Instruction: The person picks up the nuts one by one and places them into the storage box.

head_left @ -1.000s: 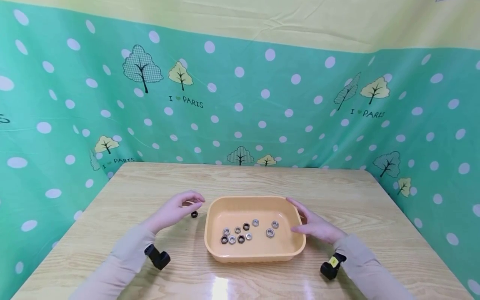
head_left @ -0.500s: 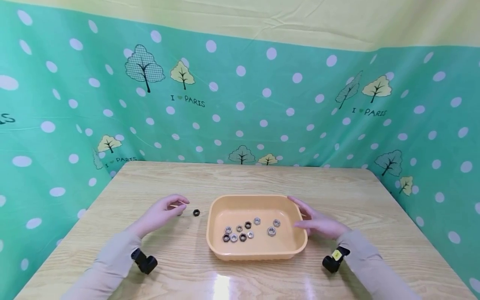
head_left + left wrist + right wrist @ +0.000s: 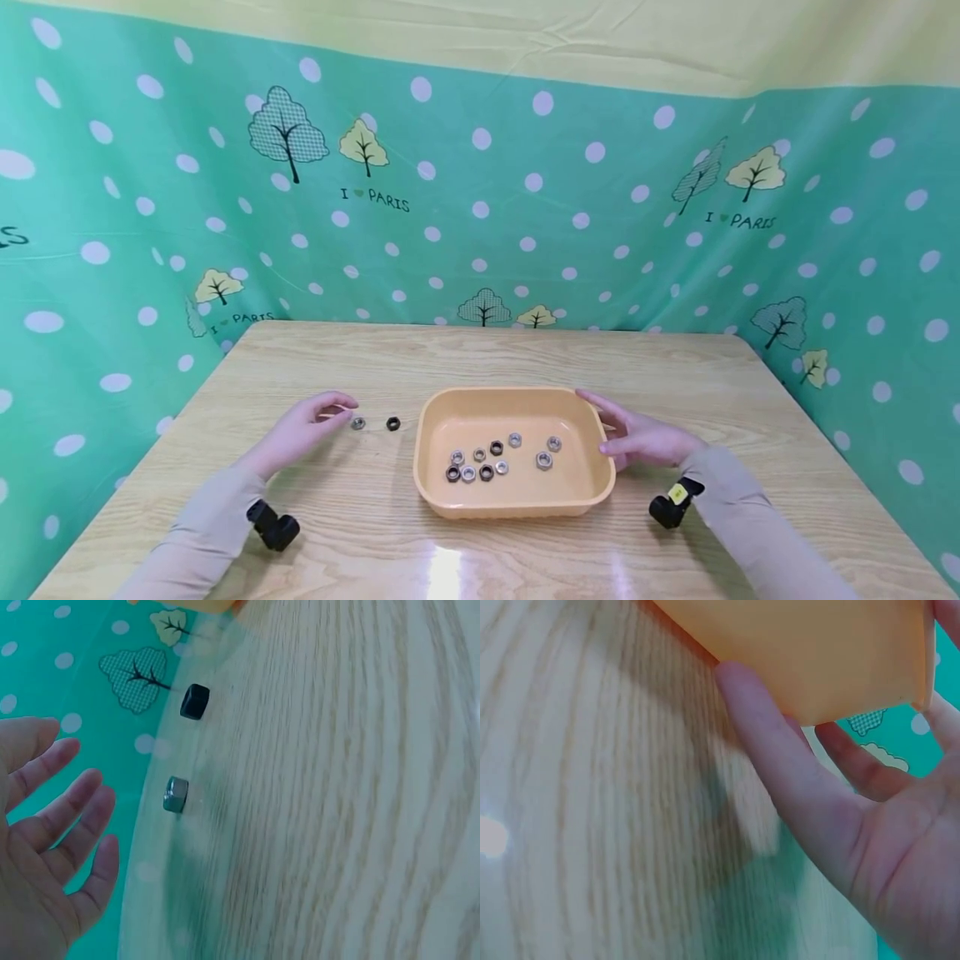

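Observation:
My left hand [image 3: 300, 429] hovers over the left of the table, its fingers loosely bent with nothing held. Just beyond its fingertips lies a silver hex nut [image 3: 354, 423], with a black hex nut [image 3: 388, 424] to the right. The left wrist view shows the silver nut [image 3: 176, 794] and black nut [image 3: 195, 702] apart from that hand [image 3: 45, 855]. At the right end of a peach plastic tray [image 3: 517, 511], my right hand [image 3: 648, 439] holds the rim, thumb over the edge. In the right wrist view its fingers [image 3: 754, 712] touch the tray's outer wall [image 3: 832, 652].
Several silver and dark hex nuts lie scattered on the tray floor [image 3: 517, 492], mostly left of centre. The wooden table [image 3: 360, 542] runs back to a green dotted curtain [image 3: 480, 233]. Each wrist carries a small black camera.
My left hand has drawn back to the left, and the silver nut now shows on the table beside the black one. The right hand stays at the tray's right end.

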Motion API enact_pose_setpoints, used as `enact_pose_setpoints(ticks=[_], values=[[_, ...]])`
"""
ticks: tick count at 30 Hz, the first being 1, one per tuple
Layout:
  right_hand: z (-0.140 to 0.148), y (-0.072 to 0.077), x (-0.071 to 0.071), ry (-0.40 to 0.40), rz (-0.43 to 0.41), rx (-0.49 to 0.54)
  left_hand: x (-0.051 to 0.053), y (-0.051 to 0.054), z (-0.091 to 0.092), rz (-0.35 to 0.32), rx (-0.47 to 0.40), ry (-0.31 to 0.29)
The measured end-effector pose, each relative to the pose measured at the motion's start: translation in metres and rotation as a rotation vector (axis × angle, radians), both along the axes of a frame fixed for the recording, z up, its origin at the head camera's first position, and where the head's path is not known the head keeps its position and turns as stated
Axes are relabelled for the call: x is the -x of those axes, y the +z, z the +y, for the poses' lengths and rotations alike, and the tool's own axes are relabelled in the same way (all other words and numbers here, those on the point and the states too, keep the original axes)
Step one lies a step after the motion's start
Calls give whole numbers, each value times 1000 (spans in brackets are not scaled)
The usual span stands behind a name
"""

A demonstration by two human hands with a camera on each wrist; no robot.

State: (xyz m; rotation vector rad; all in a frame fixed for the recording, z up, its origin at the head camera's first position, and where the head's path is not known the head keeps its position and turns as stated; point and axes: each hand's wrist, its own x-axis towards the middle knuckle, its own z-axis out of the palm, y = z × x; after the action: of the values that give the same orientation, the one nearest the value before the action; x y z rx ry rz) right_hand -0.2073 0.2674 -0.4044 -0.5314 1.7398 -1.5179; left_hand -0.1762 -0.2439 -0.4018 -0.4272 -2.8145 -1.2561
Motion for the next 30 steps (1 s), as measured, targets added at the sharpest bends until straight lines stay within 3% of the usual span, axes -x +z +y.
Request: enact_pose_setpoints(ticks=[8,18,30], values=[[-1,5,0,10,14,-20,-1,-3,-5,-22,-1,29],[0,5,-2,0,8,-15,8,-19,-14,-28,39,10],[0,3,-2,-4,7,-16,12,-20,-6,-66,42,8]])
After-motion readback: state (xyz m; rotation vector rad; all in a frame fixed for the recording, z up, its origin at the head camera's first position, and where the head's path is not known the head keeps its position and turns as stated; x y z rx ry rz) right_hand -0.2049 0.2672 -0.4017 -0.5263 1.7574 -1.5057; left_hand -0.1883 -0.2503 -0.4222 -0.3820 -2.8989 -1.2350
